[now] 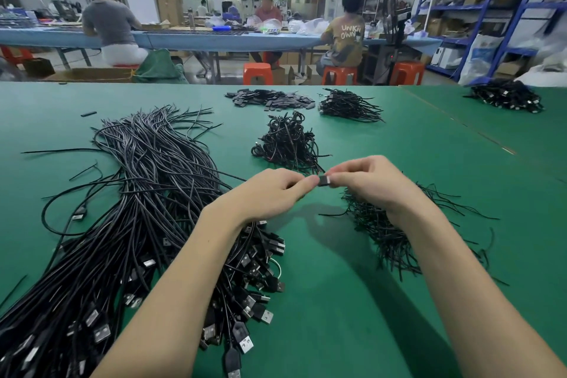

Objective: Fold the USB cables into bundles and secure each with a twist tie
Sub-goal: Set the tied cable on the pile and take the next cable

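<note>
Both my hands meet above the green table. My left hand and my right hand pinch a small black USB plug between their fingertips; its cable is hidden by the hands. A large sheaf of loose black USB cables lies at the left, plugs toward me. A pile of black twist ties lies under my right wrist. A heap of tied cable bundles sits just beyond my hands.
Farther back lie a pile of small flat black pieces, another bundle heap and a third at the far right. Beyond the table edge, people sit on orange stools at a blue bench; blue shelving stands right.
</note>
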Available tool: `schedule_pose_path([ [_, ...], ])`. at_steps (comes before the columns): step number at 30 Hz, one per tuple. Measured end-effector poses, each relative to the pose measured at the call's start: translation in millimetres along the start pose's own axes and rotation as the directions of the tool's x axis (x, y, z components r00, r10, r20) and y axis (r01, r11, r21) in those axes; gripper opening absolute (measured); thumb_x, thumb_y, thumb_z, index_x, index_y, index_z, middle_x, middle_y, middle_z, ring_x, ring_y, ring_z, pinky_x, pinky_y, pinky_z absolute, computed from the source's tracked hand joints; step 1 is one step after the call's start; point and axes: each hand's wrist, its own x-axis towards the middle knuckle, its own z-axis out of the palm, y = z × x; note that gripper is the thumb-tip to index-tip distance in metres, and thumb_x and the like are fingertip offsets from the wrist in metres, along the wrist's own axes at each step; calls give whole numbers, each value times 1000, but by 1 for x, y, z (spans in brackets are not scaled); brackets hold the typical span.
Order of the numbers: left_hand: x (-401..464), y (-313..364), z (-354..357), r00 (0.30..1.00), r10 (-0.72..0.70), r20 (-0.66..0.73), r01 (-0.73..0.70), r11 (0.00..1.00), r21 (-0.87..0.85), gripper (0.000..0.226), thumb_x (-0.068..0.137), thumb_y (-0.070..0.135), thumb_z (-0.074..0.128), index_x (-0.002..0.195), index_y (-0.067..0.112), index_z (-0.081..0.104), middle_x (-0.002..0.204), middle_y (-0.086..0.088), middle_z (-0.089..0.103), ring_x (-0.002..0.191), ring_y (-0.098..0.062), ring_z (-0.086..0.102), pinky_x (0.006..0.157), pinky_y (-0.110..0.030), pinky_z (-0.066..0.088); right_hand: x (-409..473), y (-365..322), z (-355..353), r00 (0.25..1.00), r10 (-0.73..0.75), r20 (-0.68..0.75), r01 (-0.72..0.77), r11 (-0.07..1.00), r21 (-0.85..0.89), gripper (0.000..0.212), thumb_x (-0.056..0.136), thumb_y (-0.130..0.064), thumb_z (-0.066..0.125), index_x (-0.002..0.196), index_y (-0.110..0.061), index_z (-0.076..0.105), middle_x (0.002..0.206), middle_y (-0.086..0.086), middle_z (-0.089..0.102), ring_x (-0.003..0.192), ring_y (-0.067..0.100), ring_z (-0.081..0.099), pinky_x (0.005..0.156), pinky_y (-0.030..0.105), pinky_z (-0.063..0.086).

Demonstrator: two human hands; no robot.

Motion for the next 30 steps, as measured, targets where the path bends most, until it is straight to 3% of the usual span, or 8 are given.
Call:
schedule_pose_path([
  [5, 3, 31, 3, 982, 86, -171, -125, 964, -236, 41, 106, 38, 39, 75, 12, 46, 60, 16, 30, 50, -5, 35, 55, -27, 32, 4, 6, -1, 1000, 11, 2, -10, 804, 594, 19, 100, -17, 55, 107, -18, 73, 96, -1, 76, 68, 11, 62, 61, 22, 52],
  [9, 10, 50, 10, 962, -88, -259, -133, 677, -724, 48, 108, 33, 37, 62, 19, 35, 57, 18, 24, 41, -5, 24, 46, -24, 20, -2, 23, 17, 967, -180, 179, 109, 931, 348, 54, 94, 13, 46, 122, -30, 64, 125, 0, 70, 104, 16, 68, 89, 33, 55],
  [12, 8, 60, 17, 989, -99, -110, -65, 375, -925, 46, 108, 36, 35, 65, 23, 29, 52, 9, 18, 43, -8, 14, 53, -30, 7, -10, 27, 42, 921, -235, 310, 205, 970, 128, 32, 94, 5, 61, 108, -24, 63, 111, -2, 71, 104, 10, 64, 93, 28, 52],
  [17, 1, 70, 8, 999, 33, 14, 14, -23, -1000, 45, 108, 35, 34, 65, 21, 32, 57, 7, 13, 48, -10, 9, 45, -23, 14, -13, 20, 61, 911, -347, 221, 339, 938, 76, 31, 93, 4, 58, 74, -21, 52, 67, -13, 52, 61, -5, 42, 60, 20, 40],
  [20, 0, 64, -7, 997, 72, -14, 7, -275, -961, 46, 108, 35, 34, 65, 20, 35, 55, 8, 18, 46, -8, 13, 43, -21, 16, -14, 20, 44, 902, -355, 244, 375, 926, -39, 42, 96, -36, 60, 57, -21, 63, 48, -16, 48, 47, -1, 39, 53, 18, 30],
  [23, 1, 53, -17, 999, 25, -45, -36, -292, -956, 45, 108, 38, 32, 68, 19, 38, 55, 8, 24, 46, -7, 21, 45, -19, 18, -16, 20, 16, 879, -272, 391, 273, 960, 55, 59, 95, -56, 59, 54, -14, 68, 66, -1, 74, 81, 12, 75, 85, 20, 48],
  [25, 2, 44, -19, 998, -37, -44, -53, -291, -955, 44, 108, 39, 30, 69, 19, 37, 55, 8, 25, 46, -7, 22, 45, -19, 19, -17, 21, -4, 830, -210, 517, 131, 974, 184, 51, 93, -54, 63, 67, -11, 70, 65, 10, 71, 88, 30, 76, 100, 32, 51],
  [30, 4, 35, -17, 983, -172, -63, -128, -398, -908, 45, 109, 38, 29, 69, 19, 39, 56, 8, 26, 45, -7, 22, 43, -19, 20, -24, 23, -36, 634, -245, 734, -121, 905, 407, 44, 85, -50, 74, 98, -8, 75, 66, 8, 69, 63, 21, 69, 65, 27, 57],
])
